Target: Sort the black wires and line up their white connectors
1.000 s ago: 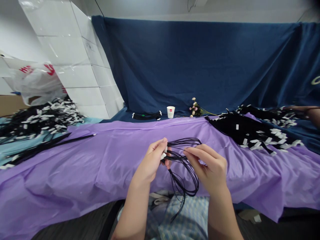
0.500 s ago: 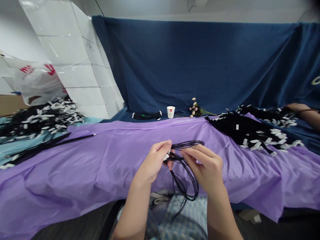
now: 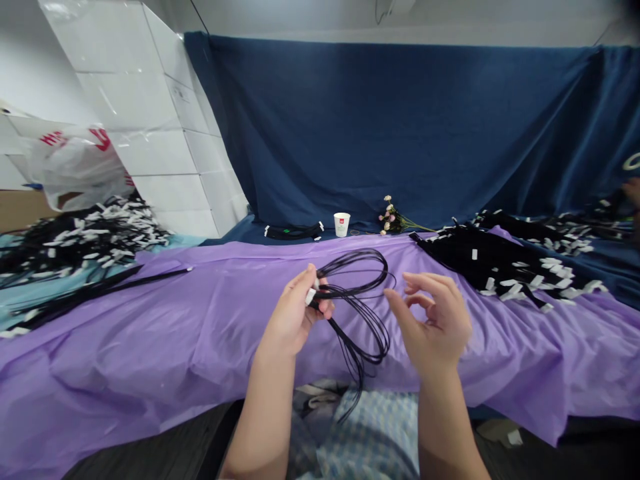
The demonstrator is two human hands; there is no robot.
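My left hand (image 3: 291, 315) is closed around one end of a bundle of thin black cords (image 3: 353, 292). A small white tag (image 3: 311, 297) shows by my left thumb. From this grip the cords fan out to the right in loops, and some strands hang down over my lap. My right hand (image 3: 436, 321) is just right of the loops, its thumb and fingers apart and nothing visibly held between them. One thin strand curves close to the right fingertips; whether they touch it I cannot tell.
Purple cloth (image 3: 235, 313) covers the table. Piles of black cords with white tags lie at the right (image 3: 480, 260) and left (image 3: 100, 230). A paper cup (image 3: 342, 225), flowers (image 3: 393, 220) and a cord bundle (image 3: 293, 232) stand along the back. Another person's hand (image 3: 633, 191) shows far right.
My right hand has come off the cords, moved right and opened. My left hand has shifted slightly left and up with the bundle, whose upper loop has spread. The other person's hand has drawn back.
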